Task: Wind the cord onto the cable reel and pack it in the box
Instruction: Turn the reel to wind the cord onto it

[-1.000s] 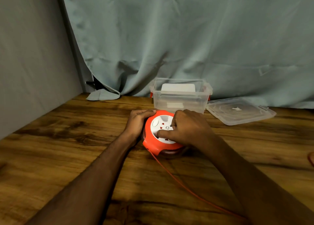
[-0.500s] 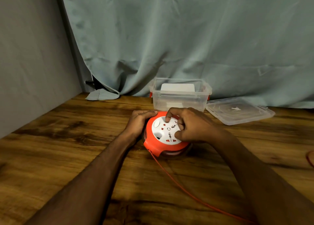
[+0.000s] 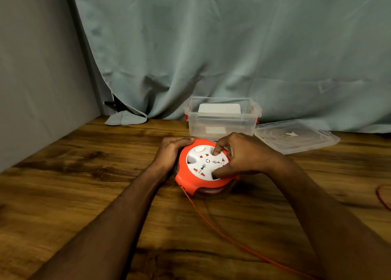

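Note:
An orange cable reel (image 3: pixel 187 179) with a white socket face lies flat on the wooden table, just in front of a clear plastic box (image 3: pixel 222 119). My left hand (image 3: pixel 170 152) grips the reel's left rim. My right hand (image 3: pixel 241 155) lies over the white face, with a curled fingertip and the thumb pressed into it. A thin orange cord (image 3: pixel 222 230) runs out of the reel's front toward the lower right, under my right forearm.
The box's clear lid (image 3: pixel 296 135) lies flat to the right of the box. A loop of the orange cord (image 3: pixel 384 197) shows at the right edge. A grey-green curtain hangs behind the table, and a grey wall closes the left side.
My right hand has travelled round the white face, from its left part to its right side. The face has turned with it. The left hand has stayed on the rim.

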`<action>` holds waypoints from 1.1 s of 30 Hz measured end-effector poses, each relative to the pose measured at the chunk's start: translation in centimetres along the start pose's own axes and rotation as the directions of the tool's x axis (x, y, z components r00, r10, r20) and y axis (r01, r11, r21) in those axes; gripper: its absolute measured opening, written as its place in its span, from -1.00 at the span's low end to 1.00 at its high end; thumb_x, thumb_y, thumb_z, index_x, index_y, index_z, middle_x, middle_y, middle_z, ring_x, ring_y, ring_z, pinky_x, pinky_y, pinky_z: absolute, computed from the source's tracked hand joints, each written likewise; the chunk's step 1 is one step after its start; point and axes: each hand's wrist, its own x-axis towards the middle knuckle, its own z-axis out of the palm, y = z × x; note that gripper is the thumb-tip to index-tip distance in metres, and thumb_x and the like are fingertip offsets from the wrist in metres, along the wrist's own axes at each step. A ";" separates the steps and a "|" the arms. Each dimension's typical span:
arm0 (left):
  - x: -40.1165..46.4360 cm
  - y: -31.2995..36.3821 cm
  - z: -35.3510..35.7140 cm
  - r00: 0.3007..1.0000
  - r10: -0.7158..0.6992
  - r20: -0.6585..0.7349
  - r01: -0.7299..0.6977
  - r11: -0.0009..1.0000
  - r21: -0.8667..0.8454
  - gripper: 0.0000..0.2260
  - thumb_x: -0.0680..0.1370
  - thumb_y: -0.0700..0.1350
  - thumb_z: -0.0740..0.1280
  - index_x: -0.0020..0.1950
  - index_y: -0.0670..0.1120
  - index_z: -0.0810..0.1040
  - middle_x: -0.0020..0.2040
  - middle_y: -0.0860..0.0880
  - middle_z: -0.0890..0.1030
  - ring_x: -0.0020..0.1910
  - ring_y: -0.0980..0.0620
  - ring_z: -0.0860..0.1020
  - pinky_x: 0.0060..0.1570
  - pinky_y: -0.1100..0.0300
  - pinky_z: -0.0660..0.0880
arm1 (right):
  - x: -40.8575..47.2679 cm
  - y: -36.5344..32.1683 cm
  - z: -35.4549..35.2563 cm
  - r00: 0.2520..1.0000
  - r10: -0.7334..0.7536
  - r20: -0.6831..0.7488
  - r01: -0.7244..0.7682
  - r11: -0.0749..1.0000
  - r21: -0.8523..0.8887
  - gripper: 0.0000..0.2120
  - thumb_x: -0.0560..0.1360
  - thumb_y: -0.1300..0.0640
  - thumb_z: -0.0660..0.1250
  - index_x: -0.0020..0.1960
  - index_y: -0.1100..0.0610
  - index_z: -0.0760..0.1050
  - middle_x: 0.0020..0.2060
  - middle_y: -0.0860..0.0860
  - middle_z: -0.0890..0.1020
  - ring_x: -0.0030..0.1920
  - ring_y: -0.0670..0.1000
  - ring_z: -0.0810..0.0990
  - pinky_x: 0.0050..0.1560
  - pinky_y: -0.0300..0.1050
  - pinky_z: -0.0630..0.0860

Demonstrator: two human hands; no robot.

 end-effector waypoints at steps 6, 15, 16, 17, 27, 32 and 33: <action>0.1 -0.1 0.0 1.000 0.006 -0.015 -0.006 1.000 -0.010 -0.87 0.50 -0.27 0.38 -0.05 -0.25 0.72 -0.05 -0.29 0.71 -0.06 -0.23 0.68 0.12 -0.11 0.58 | 0.0 -1.2 0.6 0.998 0.039 -0.047 -0.041 0.998 -0.050 -0.44 0.15 -0.49 0.48 -0.23 -0.06 0.43 -0.22 -0.14 0.55 -0.20 -0.09 0.50 -0.34 -0.11 0.27; -0.3 0.3 0.0 1.000 0.010 0.009 -0.010 1.000 -0.004 -0.86 0.52 -0.26 0.37 -0.12 -0.17 0.74 -0.08 -0.26 0.72 -0.11 -0.18 0.70 0.02 -0.01 0.60 | 0.0 -2.5 0.9 0.987 0.121 -0.103 -0.126 0.991 -0.044 -0.34 0.12 -0.54 0.46 -0.14 -0.04 0.42 -0.19 -0.10 0.53 -0.16 -0.04 0.52 -0.35 -0.12 0.27; -0.3 0.3 0.1 1.000 0.011 0.011 -0.011 1.000 -0.003 -0.86 0.53 -0.26 0.37 -0.13 -0.16 0.74 -0.09 -0.25 0.72 -0.11 -0.18 0.70 0.01 0.00 0.61 | 0.0 -2.7 0.9 0.987 0.124 -0.103 -0.130 0.990 -0.047 -0.34 0.13 -0.54 0.46 -0.12 -0.03 0.43 -0.19 -0.10 0.53 -0.16 -0.03 0.52 -0.35 -0.12 0.27; -0.3 0.3 0.1 1.000 0.013 0.010 -0.013 1.000 -0.003 -0.85 0.53 -0.26 0.37 -0.12 -0.16 0.74 -0.08 -0.26 0.72 -0.11 -0.18 0.70 0.02 -0.01 0.61 | 0.1 -2.7 0.9 0.987 0.123 -0.099 -0.128 0.990 -0.050 -0.34 0.14 -0.54 0.46 -0.12 -0.03 0.44 -0.19 -0.10 0.54 -0.16 -0.03 0.53 -0.34 -0.12 0.28; 0.0 0.1 -0.1 0.999 0.010 -0.030 -0.009 1.000 0.014 -0.84 0.53 -0.25 0.38 0.03 -0.29 0.69 -0.02 -0.29 0.71 -0.01 -0.27 0.68 0.13 -0.15 0.58 | -0.3 -1.0 0.0 0.985 -0.080 -0.156 0.077 0.997 -0.025 -0.61 0.37 -0.36 0.44 -0.26 -0.03 0.58 -0.38 -0.15 0.51 -0.28 -0.11 0.52 -0.34 -0.15 0.28; -0.3 0.3 -0.1 1.000 0.008 0.019 -0.009 0.999 0.034 -0.84 0.55 -0.24 0.35 0.02 -0.23 0.71 -0.03 -0.26 0.72 -0.04 -0.23 0.69 0.09 -0.07 0.60 | -0.6 -0.9 -0.5 0.994 -0.103 -0.043 0.105 0.993 0.061 -0.52 0.42 0.05 0.44 0.29 -0.28 0.53 -0.15 -0.25 0.52 -0.15 -0.10 0.52 -0.32 -0.26 0.35; -0.4 0.4 -0.1 1.000 0.005 0.029 -0.006 0.999 0.038 -0.84 0.55 -0.23 0.35 0.01 -0.20 0.72 -0.03 -0.24 0.72 -0.03 -0.21 0.69 0.08 -0.05 0.60 | -0.6 -1.0 -0.5 0.994 -0.107 -0.015 0.108 0.992 0.063 -0.46 0.44 0.07 0.43 0.35 -0.32 0.49 0.01 -0.25 0.53 -0.08 -0.09 0.52 -0.31 -0.28 0.36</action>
